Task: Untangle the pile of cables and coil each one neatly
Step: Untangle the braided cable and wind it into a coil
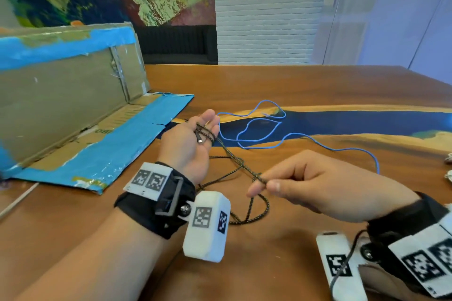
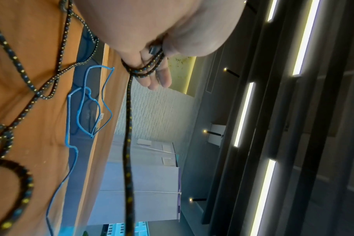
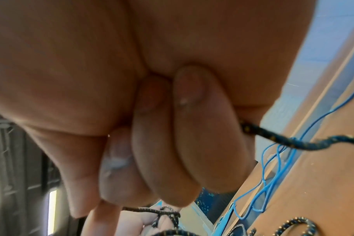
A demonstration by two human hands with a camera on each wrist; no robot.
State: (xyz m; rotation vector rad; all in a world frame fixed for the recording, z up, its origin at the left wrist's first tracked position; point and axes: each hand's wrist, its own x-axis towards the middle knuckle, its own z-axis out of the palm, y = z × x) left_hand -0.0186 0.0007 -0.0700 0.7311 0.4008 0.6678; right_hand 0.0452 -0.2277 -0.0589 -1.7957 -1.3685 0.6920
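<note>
The left hand (image 1: 189,139) is held palm up above the brown wooden surface (image 1: 305,239), its fingers straight, with several turns of the black braided cable flecked with yellow (image 1: 247,173) wound round the fingers (image 2: 162,78) and the cable's small metal plug lying across the palm. From those turns the cable runs out to the right hand (image 1: 315,183), which pinches it between thumb and forefinger while its other fingers (image 3: 192,143) are curled into the palm. The slack of the braided cable hangs down and lies in loose crossing loops on the surface between and below the two wrists. Farther back, a thin light-blue cable (image 1: 266,127) lies uncoiled in wavy loops over the dark blue strip set into the surface, one end trailing off to the right; neither hand touches it. To the left stands an opened brown cardboard box with blue tape (image 1: 73,95), its flap lying flat on the surface. White tagged camera units are strapped to both wrists.
</note>
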